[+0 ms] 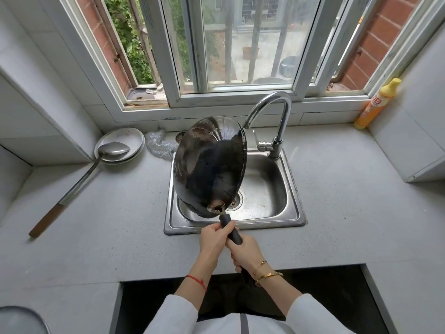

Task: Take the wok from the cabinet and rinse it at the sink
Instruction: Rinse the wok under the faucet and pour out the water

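A black wok [210, 167] is tipped on its side over the steel sink [292, 189], its dark underside facing me and its open side turned to the right. Both my hands grip its black handle [231, 229]. My left hand [215, 239] holds the part nearer the wok. My right hand [244, 253] holds the end nearer my body. The chrome tap [274, 112] arches just right of the wok's upper rim. No water is visible from the spout.
A long metal ladle [79, 182] rests on stacked white plates [120, 145] at the left. A steel scourer [157, 147] lies behind the wok. A yellow detergent bottle [375, 104] stands at the back right. An open dark cabinet recess [313, 292] sits below the counter.
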Action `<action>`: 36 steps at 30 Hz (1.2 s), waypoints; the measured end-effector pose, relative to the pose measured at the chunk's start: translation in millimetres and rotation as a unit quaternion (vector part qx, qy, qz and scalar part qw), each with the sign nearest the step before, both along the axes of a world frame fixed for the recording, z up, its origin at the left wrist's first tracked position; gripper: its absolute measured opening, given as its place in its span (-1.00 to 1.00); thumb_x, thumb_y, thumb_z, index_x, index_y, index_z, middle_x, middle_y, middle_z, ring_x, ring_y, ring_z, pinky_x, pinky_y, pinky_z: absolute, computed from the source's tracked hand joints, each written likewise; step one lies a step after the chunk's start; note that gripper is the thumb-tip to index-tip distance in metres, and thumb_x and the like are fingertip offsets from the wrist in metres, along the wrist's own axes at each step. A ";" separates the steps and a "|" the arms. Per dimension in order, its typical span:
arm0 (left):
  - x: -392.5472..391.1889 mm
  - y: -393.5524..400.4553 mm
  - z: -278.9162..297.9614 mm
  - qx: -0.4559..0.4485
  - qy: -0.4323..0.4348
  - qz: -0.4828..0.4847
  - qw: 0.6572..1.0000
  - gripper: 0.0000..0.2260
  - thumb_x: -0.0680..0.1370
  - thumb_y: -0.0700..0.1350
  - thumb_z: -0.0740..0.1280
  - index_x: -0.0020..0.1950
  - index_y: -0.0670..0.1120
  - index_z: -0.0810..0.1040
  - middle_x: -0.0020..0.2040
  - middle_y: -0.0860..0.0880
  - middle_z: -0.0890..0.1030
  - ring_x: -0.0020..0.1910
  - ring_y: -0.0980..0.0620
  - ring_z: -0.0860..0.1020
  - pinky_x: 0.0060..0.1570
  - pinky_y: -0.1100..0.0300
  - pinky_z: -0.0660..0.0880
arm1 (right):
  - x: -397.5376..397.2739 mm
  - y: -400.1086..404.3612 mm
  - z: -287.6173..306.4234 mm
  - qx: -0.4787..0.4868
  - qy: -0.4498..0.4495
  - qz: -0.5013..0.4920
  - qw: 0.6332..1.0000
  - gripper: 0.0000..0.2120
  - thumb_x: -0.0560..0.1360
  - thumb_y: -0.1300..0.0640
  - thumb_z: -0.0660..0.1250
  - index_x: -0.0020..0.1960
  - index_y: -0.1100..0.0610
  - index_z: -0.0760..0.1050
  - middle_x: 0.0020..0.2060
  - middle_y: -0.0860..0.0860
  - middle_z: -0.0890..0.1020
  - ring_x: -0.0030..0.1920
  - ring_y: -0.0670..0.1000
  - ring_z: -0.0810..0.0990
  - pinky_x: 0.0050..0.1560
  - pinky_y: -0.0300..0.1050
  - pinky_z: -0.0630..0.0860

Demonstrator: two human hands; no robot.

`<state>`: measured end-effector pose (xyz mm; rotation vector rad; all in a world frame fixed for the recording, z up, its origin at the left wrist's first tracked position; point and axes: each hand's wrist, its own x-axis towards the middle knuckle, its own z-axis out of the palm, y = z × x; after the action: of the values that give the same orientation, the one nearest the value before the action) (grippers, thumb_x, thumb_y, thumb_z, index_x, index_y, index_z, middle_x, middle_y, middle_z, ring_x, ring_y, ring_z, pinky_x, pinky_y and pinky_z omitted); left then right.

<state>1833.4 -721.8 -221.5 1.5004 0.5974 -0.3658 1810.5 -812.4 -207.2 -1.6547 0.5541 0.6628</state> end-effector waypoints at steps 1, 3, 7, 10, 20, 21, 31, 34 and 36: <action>1.6 0.2 1.3 -0.005 -0.002 0.001 1.000 -0.84 0.49 -0.07 0.42 -0.13 -0.15 0.70 -0.18 -0.05 0.72 -0.11 0.07 0.64 -0.18 0.31 0.48 | 1.0 1.0 1.2 -0.010 -0.008 -0.001 1.000 -0.79 0.56 0.02 0.28 -0.18 0.12 0.46 -0.47 0.02 0.42 -0.51 -0.05 0.38 -0.52 -0.24 0.38; 5.9 0.6 2.6 -0.025 -0.003 0.001 1.000 -0.85 0.51 -0.08 0.40 -0.16 -0.14 0.69 -0.17 -0.07 0.72 -0.06 0.00 0.65 -0.09 0.25 0.52 | 4.2 2.9 3.3 -0.041 -0.034 0.003 0.999 -0.80 0.56 0.03 0.28 -0.19 0.11 0.47 -0.44 0.03 0.45 -0.48 -0.03 0.42 -0.52 -0.24 0.40; 14.2 -0.4 4.1 -0.091 -0.001 -0.004 0.996 -0.88 0.53 -0.12 0.38 -0.11 -0.15 0.66 -0.13 -0.12 0.71 0.02 -0.13 0.64 0.20 0.01 0.53 | 10.1 2.6 4.8 -0.098 -0.100 0.016 0.990 -0.75 0.55 0.05 0.29 -0.29 0.06 0.46 -0.45 0.00 0.47 -0.45 -0.05 0.46 -0.51 -0.25 0.41; 17.3 -4.3 6.4 -0.139 0.002 -0.013 0.990 -0.87 0.56 -0.13 0.34 -0.01 -0.18 0.62 -0.09 -0.12 0.71 0.04 -0.09 0.64 0.24 0.03 0.51 | 8.8 0.2 3.4 -0.130 -0.139 0.008 0.982 -0.72 0.56 0.08 0.29 -0.33 0.03 0.45 -0.47 -0.04 0.48 -0.45 -0.11 0.46 -0.45 -0.31 0.36; 22.4 -23.7 3.8 -0.135 -0.013 -0.094 0.986 -0.69 0.42 -0.18 0.51 0.13 -0.23 0.64 0.00 -0.05 0.72 0.09 0.04 0.65 0.06 0.31 0.54 | 3.5 -23.7 -5.2 -0.242 -0.183 -0.045 0.952 -0.87 0.50 0.03 0.34 -0.17 0.07 0.52 -0.34 -0.01 0.60 -0.31 -0.05 0.58 -0.32 -0.21 0.50; 23.0 -25.4 3.0 -0.140 -0.013 -0.100 0.985 -0.71 0.43 -0.20 0.49 0.12 -0.24 0.64 0.01 -0.03 0.71 0.10 0.03 0.65 0.10 0.28 0.54 | 3.3 -24.6 -5.6 -0.247 -0.181 -0.047 0.951 -0.87 0.50 0.03 0.35 -0.15 0.08 0.53 -0.33 -0.01 0.60 -0.30 -0.05 0.58 -0.30 -0.19 0.52; 22.0 -18.3 -8.0 -0.207 -0.032 -0.143 0.967 -0.70 0.51 -0.32 0.37 0.24 -0.33 0.51 0.14 -0.21 0.66 0.16 -0.11 0.63 0.07 0.24 0.56 | -1.8 -21.3 -3.9 -0.172 -0.135 -0.102 0.970 -0.87 0.49 0.10 0.37 -0.21 0.07 0.49 -0.33 -0.01 0.57 -0.29 -0.05 0.56 -0.28 -0.20 0.54; 22.6 -10.9 -8.6 -0.222 -0.024 -0.159 0.962 -0.69 0.51 -0.30 0.37 0.25 -0.30 0.50 0.13 -0.18 0.67 0.16 -0.10 0.63 0.11 0.21 0.55 | -0.1 -19.9 -3.7 -0.127 -0.104 -0.098 0.982 -0.88 0.50 0.12 0.36 -0.20 0.10 0.50 -0.37 0.06 0.56 -0.39 0.00 0.55 -0.41 -0.21 0.52; 23.7 -7.7 -6.9 -0.223 -0.018 -0.170 0.960 -0.71 0.52 -0.28 0.36 0.24 -0.27 0.51 0.13 -0.16 0.67 0.15 -0.08 0.63 0.09 0.22 0.55 | 2.0 -18.5 0.0 -0.055 -0.080 -0.098 0.990 -0.91 0.52 0.17 0.33 -0.14 0.17 0.51 -0.41 0.07 0.53 -0.47 -0.02 0.51 -0.47 -0.22 0.48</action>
<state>1857.1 -729.5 -228.3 1.1631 0.2016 -0.6883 1812.5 -830.9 -207.2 -1.7123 0.6374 0.3578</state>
